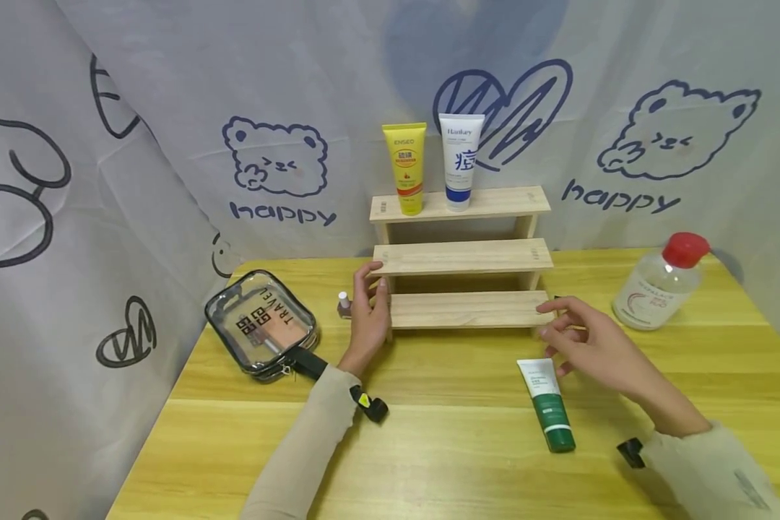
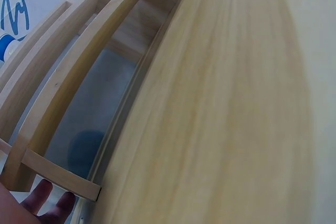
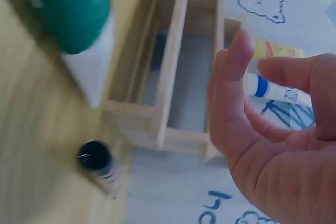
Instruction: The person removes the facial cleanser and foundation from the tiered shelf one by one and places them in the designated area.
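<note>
A three-tier wooden display rack (image 1: pixel 468 310) stands at the back of the table. My left hand (image 1: pixel 370 318) rests against the rack's left end, and its fingertips (image 2: pixel 65 203) lie by the lower side piece. At the right end of the lowest tier hovers my right hand (image 1: pixel 591 345); its thumb and fingers form a loose curve with nothing between them in the right wrist view. Just below that hand, a green-and-white tube (image 1: pixel 549 408) lies on the table. On the top tier, a yellow tube (image 1: pixel 406 170) and a white-and-blue tube (image 1: pixel 458 162) stand upright.
A clear travel pouch (image 1: pixel 269 328) lies at left. Beside the left hand stands a small nail polish bottle (image 1: pixel 344 306). A red-capped bottle (image 1: pixel 656 289) is at right. Near the rack's right end lies a small black-capped container (image 3: pixel 97 161). Printed cloth (image 1: pixel 325 58) hangs behind.
</note>
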Motion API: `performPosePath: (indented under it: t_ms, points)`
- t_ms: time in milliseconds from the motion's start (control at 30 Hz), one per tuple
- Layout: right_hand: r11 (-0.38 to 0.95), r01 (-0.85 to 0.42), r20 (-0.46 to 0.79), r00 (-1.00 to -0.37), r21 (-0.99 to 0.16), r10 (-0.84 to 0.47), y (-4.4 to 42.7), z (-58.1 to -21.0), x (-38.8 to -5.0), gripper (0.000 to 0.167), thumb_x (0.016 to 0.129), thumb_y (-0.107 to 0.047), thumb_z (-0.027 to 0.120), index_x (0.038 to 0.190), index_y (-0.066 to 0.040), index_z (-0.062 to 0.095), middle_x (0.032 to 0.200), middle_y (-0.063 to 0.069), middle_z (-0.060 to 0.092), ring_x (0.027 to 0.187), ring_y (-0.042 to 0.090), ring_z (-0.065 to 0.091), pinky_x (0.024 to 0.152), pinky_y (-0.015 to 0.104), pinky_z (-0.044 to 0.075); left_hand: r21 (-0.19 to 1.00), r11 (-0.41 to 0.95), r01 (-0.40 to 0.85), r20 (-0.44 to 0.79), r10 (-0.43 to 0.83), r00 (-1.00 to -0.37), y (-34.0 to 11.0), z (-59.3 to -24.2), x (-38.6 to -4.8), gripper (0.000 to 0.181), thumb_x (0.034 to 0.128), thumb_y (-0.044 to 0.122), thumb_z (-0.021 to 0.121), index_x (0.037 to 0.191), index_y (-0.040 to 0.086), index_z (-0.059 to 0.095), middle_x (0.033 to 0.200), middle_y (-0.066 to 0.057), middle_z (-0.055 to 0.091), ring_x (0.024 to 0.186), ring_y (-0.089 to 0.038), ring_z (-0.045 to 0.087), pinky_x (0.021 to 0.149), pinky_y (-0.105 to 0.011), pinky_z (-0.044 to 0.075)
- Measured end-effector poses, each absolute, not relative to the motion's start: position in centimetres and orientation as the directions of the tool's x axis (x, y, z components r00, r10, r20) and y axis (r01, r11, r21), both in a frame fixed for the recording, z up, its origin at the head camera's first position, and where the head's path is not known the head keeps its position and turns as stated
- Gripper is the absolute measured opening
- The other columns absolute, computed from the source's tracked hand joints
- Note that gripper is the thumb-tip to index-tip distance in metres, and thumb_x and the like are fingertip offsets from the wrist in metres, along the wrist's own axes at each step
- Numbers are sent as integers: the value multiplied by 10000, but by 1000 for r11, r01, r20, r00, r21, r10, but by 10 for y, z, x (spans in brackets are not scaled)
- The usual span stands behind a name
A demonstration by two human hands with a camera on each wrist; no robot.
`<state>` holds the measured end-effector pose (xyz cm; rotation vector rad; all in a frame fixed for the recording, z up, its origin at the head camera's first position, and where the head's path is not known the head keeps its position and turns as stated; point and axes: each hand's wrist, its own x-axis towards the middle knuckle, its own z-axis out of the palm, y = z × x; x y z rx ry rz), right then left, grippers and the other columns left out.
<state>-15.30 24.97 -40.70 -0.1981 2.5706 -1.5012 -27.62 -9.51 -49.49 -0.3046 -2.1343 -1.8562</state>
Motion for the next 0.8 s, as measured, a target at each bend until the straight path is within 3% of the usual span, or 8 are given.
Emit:
performPosePath:
  t_ms: [200, 500, 800]
  points:
    - [499, -123, -3, -970, -858, -243, 241, -377, -164, 432, 1122, -166, 613, 1536, -96, 510, 1231, 211, 690, 909, 134, 733, 685, 335, 649, 926, 151, 346, 354, -32, -935, -95, -495, -276, 373, 1177, 150, 471, 1549, 182, 474, 1544, -156, 586, 1422, -340, 586, 1109, -562, 513]
    - [492, -315, 172, -934, -812, -314, 218, -334, -193, 374, 1123, -197, 638, 1489, -147, 574, 1163, 124, 744, 953, 127, 724, 770, 288, 636, 907, 202, 369, 383, -31, -923, -98, -497, -277, 362, 1179, 190, 454, 1540, 214, 473, 1529, -142, 595, 1394, -299, 605, 1082, -486, 542]
    - [480, -342, 193, -923, -808, -333, 196, -324, -219, 361, 1127, -169, 615, 1482, -112, 584, 1231, 158, 715, 1054, 236, 717, 823, 274, 644, 912, 177, 371, 380, -16, -925, -98, -497, -278, 361, 1183, 166, 454, 1543, 187, 466, 1582, -131, 552, 1420, -331, 589, 1096, -534, 533]
